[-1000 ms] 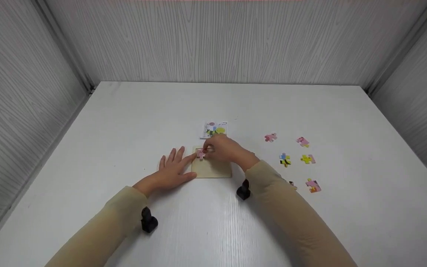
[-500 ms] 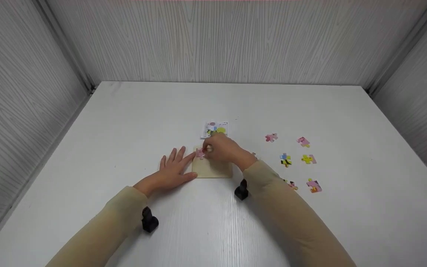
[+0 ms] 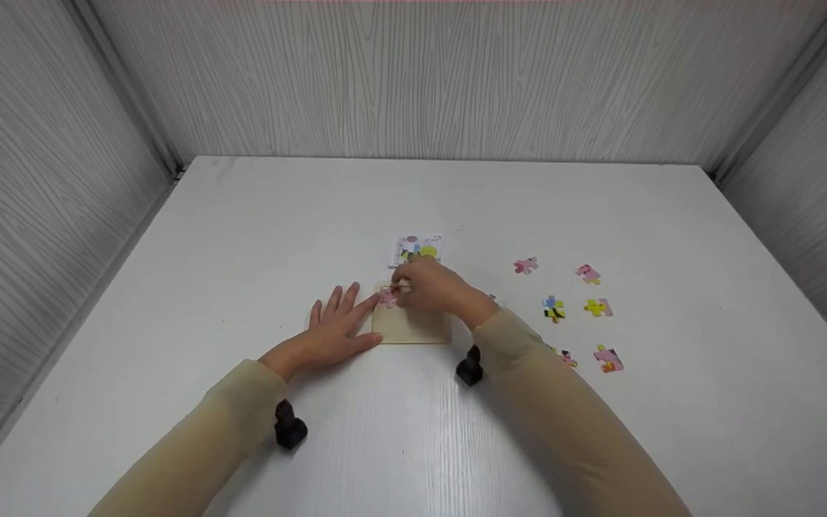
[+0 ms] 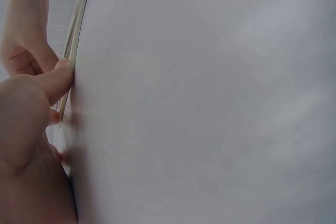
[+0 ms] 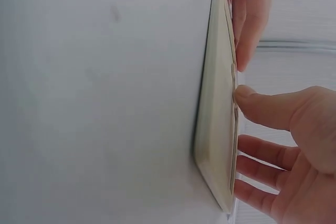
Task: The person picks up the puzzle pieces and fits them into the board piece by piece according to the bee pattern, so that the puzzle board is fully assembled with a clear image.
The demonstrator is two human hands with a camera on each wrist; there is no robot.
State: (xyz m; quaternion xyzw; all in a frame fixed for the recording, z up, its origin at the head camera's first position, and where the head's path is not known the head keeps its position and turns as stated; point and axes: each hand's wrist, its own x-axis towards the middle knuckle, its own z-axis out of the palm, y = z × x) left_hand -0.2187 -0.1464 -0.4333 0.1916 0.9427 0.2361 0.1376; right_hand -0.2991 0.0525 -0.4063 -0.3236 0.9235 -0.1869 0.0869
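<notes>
A pink jigsaw puzzle piece (image 3: 388,297) lies in the upper left corner of a shallow pale wooden puzzle tray (image 3: 413,332). My right hand (image 3: 428,285) bends over the tray and pinches that piece at its right edge with thumb and index finger. Seen from the right wrist, the thumb (image 5: 249,98) touches the piece low against the tray. My left hand (image 3: 331,335) lies on the table with fingers spread. Its index fingertip and thumb touch the tray's left side. Part of the tray is hidden under my right hand.
Several loose puzzle pieces lie to the right, among them a yellow one (image 3: 598,307), a blue and yellow one (image 3: 553,309) and a pink one (image 3: 526,266). My right forearm partly covers others. A small picture card (image 3: 417,249) with a bee lies behind the tray.
Both hands stay in nearly the same place. The right fingers and the pink piece shift only slightly at the tray's corner.
</notes>
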